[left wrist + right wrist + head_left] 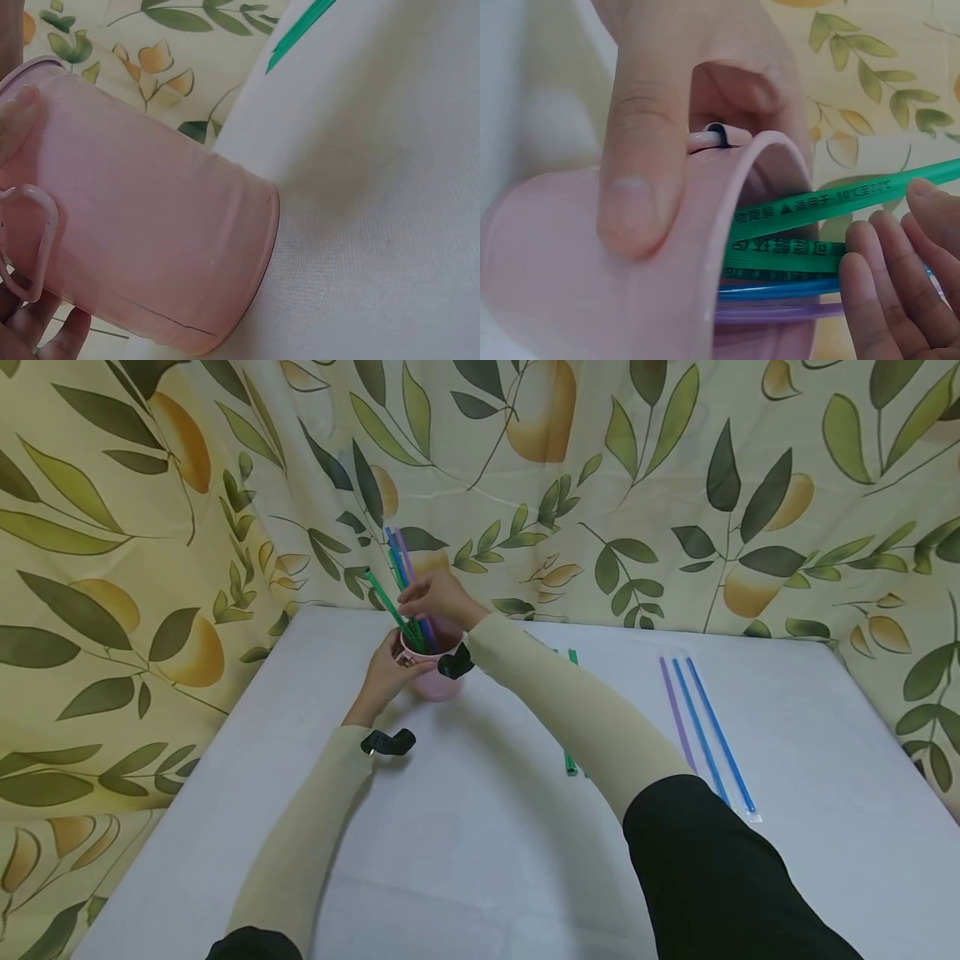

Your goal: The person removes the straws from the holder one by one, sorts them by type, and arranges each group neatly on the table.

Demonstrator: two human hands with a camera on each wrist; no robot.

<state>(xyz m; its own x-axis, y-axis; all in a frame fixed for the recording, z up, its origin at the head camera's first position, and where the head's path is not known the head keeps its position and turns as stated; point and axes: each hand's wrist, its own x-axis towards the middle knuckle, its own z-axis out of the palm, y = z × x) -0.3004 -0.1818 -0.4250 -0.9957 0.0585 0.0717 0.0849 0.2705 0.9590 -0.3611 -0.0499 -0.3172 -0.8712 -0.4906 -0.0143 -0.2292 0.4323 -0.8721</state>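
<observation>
My left hand (384, 681) grips a small pink bucket (437, 687) near its rim, the thumb along the outside wall in the right wrist view. A loop handle (51, 225) stands out from the bucket's side. Inside lean several green, blue and purple straws; one green straw (802, 208) with printed black writing tilts away from the others. At the straws above the rim is my right hand (442, 597), its fingers loosely extended. The thumb tip (922, 187) overlaps the tilted green straw, and the fingertips lie over the lower straws.
On the white table (480, 877), green straws (572, 762) lie partly hidden under my right forearm. Farther right are a purple straw (675, 706) and two blue straws (720, 731) side by side. A leaf-patterned cloth (660, 552) hangs behind the table and at its sides.
</observation>
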